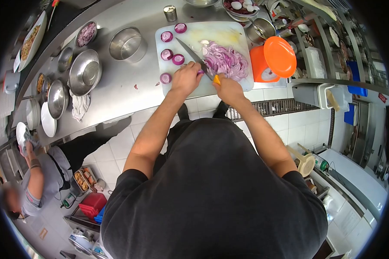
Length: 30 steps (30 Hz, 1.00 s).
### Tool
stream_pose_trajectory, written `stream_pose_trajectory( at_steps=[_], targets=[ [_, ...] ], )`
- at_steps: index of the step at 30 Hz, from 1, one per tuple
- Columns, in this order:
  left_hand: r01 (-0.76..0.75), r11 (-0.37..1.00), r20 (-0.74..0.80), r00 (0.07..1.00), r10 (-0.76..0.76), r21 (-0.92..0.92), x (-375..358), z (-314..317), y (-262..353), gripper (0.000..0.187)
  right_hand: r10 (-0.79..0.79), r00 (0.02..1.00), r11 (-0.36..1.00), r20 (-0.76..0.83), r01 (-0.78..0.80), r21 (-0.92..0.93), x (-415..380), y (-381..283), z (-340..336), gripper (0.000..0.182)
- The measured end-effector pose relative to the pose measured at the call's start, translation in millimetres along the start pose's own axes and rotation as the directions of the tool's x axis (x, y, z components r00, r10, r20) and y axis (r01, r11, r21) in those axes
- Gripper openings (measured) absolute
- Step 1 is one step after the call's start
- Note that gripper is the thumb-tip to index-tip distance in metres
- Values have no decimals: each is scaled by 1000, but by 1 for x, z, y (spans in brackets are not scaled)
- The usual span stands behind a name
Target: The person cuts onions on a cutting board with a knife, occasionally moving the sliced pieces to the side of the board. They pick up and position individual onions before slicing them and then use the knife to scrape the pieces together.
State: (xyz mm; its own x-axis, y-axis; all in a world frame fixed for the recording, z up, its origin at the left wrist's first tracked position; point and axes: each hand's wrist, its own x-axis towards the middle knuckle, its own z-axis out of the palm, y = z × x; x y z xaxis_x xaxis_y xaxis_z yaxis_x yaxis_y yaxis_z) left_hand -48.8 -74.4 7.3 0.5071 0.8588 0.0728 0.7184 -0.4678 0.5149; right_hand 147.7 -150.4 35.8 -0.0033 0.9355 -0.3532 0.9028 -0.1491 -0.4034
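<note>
While your right hand [229,88] grips the orange-handled knife [197,59], your left hand [186,79] pins an onion piece [200,71] to the cutting board [190,90] — blade and fingertips meet at one spot.

Starting at the right fist, closed round the handle, the blade's long axis runs up and to the left, away from you, its edge just beside the left fingertips, which curl narrowly over the piece. Sliced rings [227,60] lie heaped on the right-hand side of the blade; uncut halves [166,55] stand on the left, nearer your left hand — well apart from the steel bowls [86,71].
</note>
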Motion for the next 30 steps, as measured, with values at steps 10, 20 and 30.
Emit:
stream_pose_trajectory(
  at_steps=[10, 20, 30],
  targets=[
    [404, 788, 146, 912, -382, -464, -2, 16, 14, 58, 0, 1000, 1000, -31, 0, 0, 13, -11, 9, 40],
    [126, 961, 56, 992, -116, -246, -1, 11, 3, 30, 34, 995, 988, 91, -20, -154, -20, -33, -37, 36],
    [158, 945, 31, 987, -155, -285, 4, 12, 4, 25, -7, 997, 994, 78, 15, -106, 3, -27, -32, 38]
  ],
)
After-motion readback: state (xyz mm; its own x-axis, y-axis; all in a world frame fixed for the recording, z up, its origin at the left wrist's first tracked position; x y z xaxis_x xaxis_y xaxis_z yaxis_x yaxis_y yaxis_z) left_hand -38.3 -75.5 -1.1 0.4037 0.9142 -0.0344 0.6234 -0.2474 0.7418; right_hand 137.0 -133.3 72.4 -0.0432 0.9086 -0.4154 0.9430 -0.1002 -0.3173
